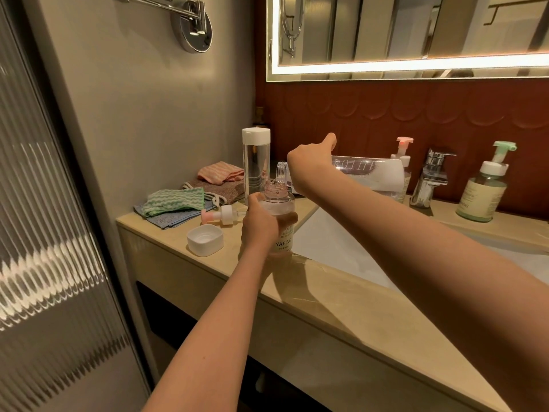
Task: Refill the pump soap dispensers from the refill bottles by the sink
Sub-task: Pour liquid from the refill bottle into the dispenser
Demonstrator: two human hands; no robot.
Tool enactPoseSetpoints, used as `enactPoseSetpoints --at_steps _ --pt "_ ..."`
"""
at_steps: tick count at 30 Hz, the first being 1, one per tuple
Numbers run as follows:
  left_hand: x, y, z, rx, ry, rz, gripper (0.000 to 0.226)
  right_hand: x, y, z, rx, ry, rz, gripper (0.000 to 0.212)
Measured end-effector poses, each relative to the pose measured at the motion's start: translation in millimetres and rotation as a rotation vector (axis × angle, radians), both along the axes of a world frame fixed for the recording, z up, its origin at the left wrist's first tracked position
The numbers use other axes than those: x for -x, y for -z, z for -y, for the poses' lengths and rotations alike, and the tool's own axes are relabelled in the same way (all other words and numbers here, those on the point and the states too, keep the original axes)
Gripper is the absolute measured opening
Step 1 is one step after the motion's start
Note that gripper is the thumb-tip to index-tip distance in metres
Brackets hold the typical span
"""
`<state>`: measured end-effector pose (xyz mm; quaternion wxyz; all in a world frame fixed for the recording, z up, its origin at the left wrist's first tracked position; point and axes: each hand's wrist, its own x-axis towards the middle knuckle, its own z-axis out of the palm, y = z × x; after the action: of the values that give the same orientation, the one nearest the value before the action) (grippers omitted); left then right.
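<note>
**Pour in hand: refill tipped over the open dispenser**

The step under way is the pour itself. The left hand (259, 226) wraps fingers and thumb round the dispenser (279, 203). It stands on the counter (341, 295) at the edge of the sink (341, 242), with its open neck just above those fingers. The right hand (309, 163) holds the refill (368, 175) on its side in the air, thumb raised above it. Its other fingers are hidden behind the bottle, but since the bottle hangs free they are judged to be clasped round it. The refill's mouth sits just over the dispenser's neck, to the left of the right hand's knuckles. Whether liquid is running cannot be told; the neck is too blurred.

The pump (222, 217) lies on the counter just left of the left hand's fingers. A white cap (205, 239) (probably the refill's) sits below it, near the counter's front edge.

The next move likely calls for a steady left grip while the right wrist rolls back to bring the refill upright before the level reaches the neck. After that, the refill goes down and the pump is screwed back in. A green dispenser (484, 188) stands well beyond the right hand and probably awaits its turn.
</note>
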<state>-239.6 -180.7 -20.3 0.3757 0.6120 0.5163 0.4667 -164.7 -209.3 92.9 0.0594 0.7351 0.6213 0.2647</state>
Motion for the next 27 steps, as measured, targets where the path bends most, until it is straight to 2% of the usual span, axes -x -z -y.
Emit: enactPoseSetpoints --at_steps 27 --pt "0.2 0.4 0.7 -0.033 -0.004 0.009 0.073 1.4 -1.3 -0.4 0.007 0.021 0.016 0.009"
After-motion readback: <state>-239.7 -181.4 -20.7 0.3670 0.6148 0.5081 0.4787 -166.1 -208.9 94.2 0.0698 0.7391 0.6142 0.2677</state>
